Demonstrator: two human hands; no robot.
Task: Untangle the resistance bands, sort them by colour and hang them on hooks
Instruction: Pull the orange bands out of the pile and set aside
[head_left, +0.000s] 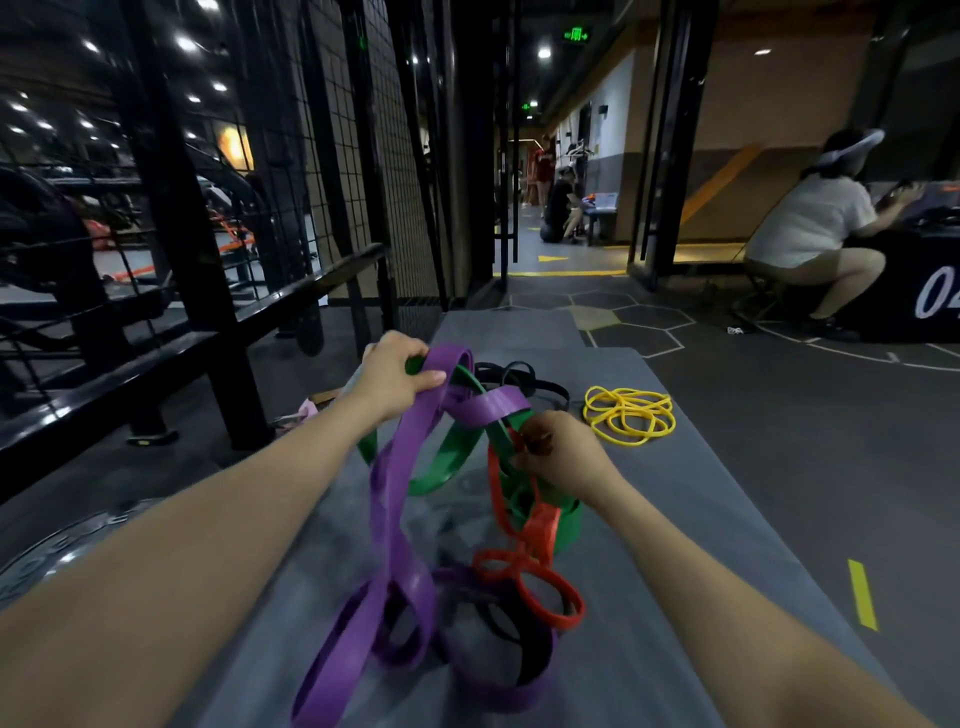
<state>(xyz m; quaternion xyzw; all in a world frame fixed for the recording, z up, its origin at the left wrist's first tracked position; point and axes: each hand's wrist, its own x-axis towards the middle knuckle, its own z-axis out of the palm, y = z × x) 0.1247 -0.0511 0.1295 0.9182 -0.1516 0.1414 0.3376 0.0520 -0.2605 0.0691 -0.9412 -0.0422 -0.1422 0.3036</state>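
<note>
A tangle of resistance bands hangs over a grey mat (701, 493). My left hand (395, 376) is shut on the top of a wide purple band (400, 499) and a green band (447, 462), lifting them. My right hand (558, 454) pinches a thin red band (530, 577) where it crosses the green one. The lower loops of purple and red rest on the mat. Thin yellow bands (628, 415) lie apart in a loose pile at the right, and black bands (519, 379) lie behind the tangle.
A black metal rack and wire mesh fence (218, 291) stand at the left. A person (810, 228) crouches by a black box at the far right. More people are down the corridor ahead. Dark gym floor with a yellow mark (862, 595) surrounds the mat.
</note>
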